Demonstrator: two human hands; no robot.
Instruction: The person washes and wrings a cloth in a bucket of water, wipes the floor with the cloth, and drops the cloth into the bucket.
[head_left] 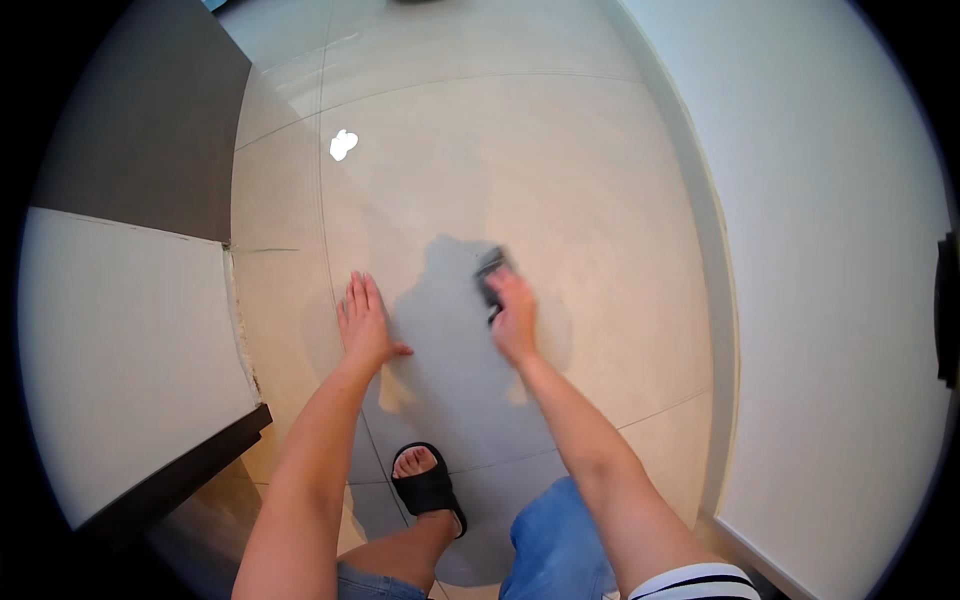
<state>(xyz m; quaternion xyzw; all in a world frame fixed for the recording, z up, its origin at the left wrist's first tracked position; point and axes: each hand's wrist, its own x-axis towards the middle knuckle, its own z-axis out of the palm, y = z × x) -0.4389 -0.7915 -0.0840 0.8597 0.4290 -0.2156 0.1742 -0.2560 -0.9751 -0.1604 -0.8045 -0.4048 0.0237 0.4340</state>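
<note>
My left hand (364, 322) is open, its fingers stretched forward and its thumb out to the side, apparently resting on the tiled floor (610, 190). In front of my right knee, my right hand (514, 312) is closed around a small dark grey and black object (491, 275) held down at the floor. Motion blur and my fingers hide its exact kind. Shadows of my head and arms fall across the tiles between both hands.
A white wall (820, 230) with a grey baseboard (712, 220) runs along the right. At left stand a dark panel (145, 120) and a white wall section (130, 310) with a rough, chipped edge. A bright white patch (343, 145) shows ahead. My foot wears a black slide sandal (428, 490).
</note>
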